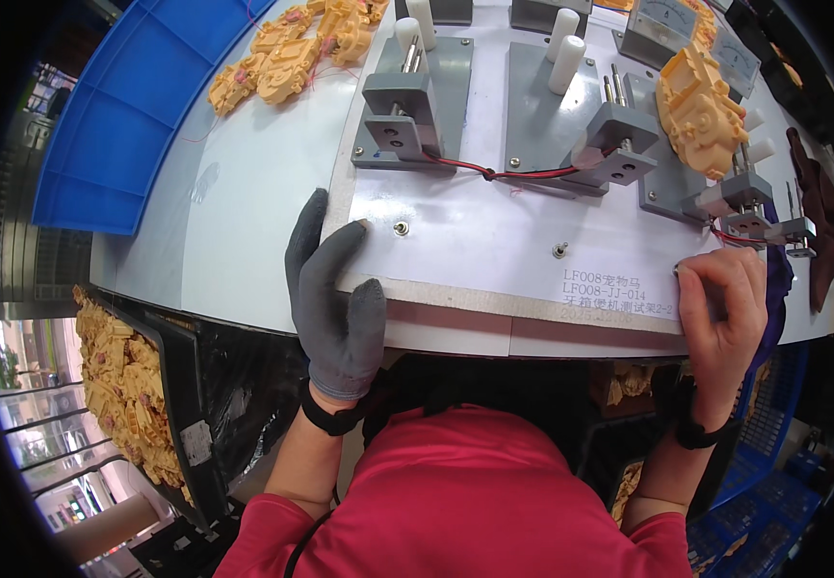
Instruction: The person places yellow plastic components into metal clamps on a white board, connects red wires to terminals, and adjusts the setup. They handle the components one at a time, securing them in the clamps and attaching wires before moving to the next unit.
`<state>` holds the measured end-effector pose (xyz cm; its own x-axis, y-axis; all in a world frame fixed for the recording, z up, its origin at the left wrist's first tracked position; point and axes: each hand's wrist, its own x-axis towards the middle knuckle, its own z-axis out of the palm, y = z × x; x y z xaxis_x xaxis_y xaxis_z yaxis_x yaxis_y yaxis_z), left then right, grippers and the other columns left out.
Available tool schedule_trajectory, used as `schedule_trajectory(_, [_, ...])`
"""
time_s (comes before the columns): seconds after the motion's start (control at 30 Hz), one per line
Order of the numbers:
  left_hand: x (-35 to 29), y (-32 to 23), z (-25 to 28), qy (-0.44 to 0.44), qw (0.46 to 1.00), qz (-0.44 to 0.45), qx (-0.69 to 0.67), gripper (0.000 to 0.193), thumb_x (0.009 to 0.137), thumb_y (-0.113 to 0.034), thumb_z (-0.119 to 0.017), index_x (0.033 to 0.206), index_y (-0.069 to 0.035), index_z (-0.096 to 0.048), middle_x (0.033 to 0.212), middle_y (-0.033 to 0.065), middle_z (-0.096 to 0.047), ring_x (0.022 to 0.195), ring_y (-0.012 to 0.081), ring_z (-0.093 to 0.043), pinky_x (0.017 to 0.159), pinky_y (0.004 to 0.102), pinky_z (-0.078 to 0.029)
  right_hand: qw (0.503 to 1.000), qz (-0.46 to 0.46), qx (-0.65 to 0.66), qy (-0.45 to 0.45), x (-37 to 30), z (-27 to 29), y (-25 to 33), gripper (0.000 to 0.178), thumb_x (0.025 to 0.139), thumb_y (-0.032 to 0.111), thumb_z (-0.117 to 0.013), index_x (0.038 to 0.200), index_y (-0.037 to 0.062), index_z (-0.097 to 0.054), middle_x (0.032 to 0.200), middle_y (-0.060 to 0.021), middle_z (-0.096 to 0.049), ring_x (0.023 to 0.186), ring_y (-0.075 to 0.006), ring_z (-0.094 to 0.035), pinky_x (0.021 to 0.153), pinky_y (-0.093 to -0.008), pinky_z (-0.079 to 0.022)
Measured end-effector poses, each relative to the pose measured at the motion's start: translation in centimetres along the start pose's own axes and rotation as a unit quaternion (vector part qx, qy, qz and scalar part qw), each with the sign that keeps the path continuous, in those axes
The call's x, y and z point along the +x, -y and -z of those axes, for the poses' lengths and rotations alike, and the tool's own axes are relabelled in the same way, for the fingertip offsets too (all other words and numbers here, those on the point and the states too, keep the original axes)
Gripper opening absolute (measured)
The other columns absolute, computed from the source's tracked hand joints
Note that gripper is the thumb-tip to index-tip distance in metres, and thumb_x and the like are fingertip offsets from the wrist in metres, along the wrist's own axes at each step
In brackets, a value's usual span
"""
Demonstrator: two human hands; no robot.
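My left hand (333, 299), in a grey glove, rests at the front left corner of a white test board (465, 226). Its fingers are spread, with nothing in them. At the board's front right, the thumb and forefinger of my bare right hand (723, 299) pinch a small metal toggle switch, mostly hidden by the fingertips. Two more toggle switches stand on the board, a left one (401, 228) and a middle one (560, 250). Beyond my right hand, a yellow plastic gear housing (701, 111) sits on the right-hand grey fixture (667, 193).
The left fixture (407, 106) and middle fixture (552, 125) carry white posts and red and black wires (489, 174). Analog meters (663, 29) stand at the back right. Several yellow housings (287, 63) lie beside a blue tray (128, 106). A crate of yellow parts (133, 395) stands lower left.
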<state>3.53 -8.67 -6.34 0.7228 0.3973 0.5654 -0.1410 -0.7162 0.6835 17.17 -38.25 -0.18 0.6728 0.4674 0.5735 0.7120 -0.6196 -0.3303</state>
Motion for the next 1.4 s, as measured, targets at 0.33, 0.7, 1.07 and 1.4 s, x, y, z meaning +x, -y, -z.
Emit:
schedule_trajectory(0.33, [0.0, 0.09, 0.06, 0.003, 1.0, -0.007, 0.016, 0.042, 0.089, -0.026, -0.056, 0.121, 0.002, -0.058, 0.141, 0.029, -0.041, 0.133, 0.0385, -0.041, 0.109, 0.0446, -0.034, 1.0, 0.003, 0.003, 0.0, 0.0, 0.01, -0.12, 0.01, 0.075, 0.004, -0.073, 0.081, 0.0062, -0.065, 0.078, -0.0041, -0.06, 0.076, -0.0223, -0.054, 0.075, -0.0338, -0.041])
schedule_trajectory(0.7, [0.0, -0.03, 0.08, 0.002, 1.0, -0.003, 0.009, 0.043, 0.089, -0.026, -0.056, 0.121, 0.003, -0.057, 0.141, 0.0299, -0.041, 0.133, 0.0389, -0.041, 0.109, 0.0449, -0.034, 1.0, 0.003, 0.002, -0.003, -0.02, -0.07, -0.06, 0.01, 0.075, 0.003, -0.073, 0.081, 0.006, -0.065, 0.078, -0.0042, -0.06, 0.076, -0.0225, -0.053, 0.074, -0.0336, -0.041])
schedule_trajectory(1.07, [0.01, 0.01, 0.07, 0.003, 1.0, -0.004, -0.002, 0.042, 0.088, -0.023, -0.056, 0.121, 0.003, -0.057, 0.141, 0.0293, -0.041, 0.133, 0.0388, -0.041, 0.11, 0.0453, -0.034, 1.0, -0.002, 0.002, -0.002, 0.0, -0.01, 0.01, 0.009, 0.076, 0.004, -0.072, 0.081, 0.0054, -0.064, 0.078, -0.0046, -0.061, 0.076, -0.0228, -0.054, 0.074, -0.0337, -0.041])
schedule_trajectory(1.4, [0.03, -0.02, 0.05, 0.001, 1.0, -0.011, 0.002, 0.042, 0.088, -0.022, -0.056, 0.121, 0.003, -0.057, 0.141, 0.0288, -0.042, 0.133, 0.0383, -0.042, 0.109, 0.0446, -0.034, 1.0, 0.0, 0.005, 0.0, 0.01, 0.06, 0.04, 0.009, 0.076, 0.004, -0.072, 0.081, 0.0054, -0.064, 0.079, -0.0047, -0.061, 0.077, -0.0227, -0.054, 0.074, -0.0336, -0.041])
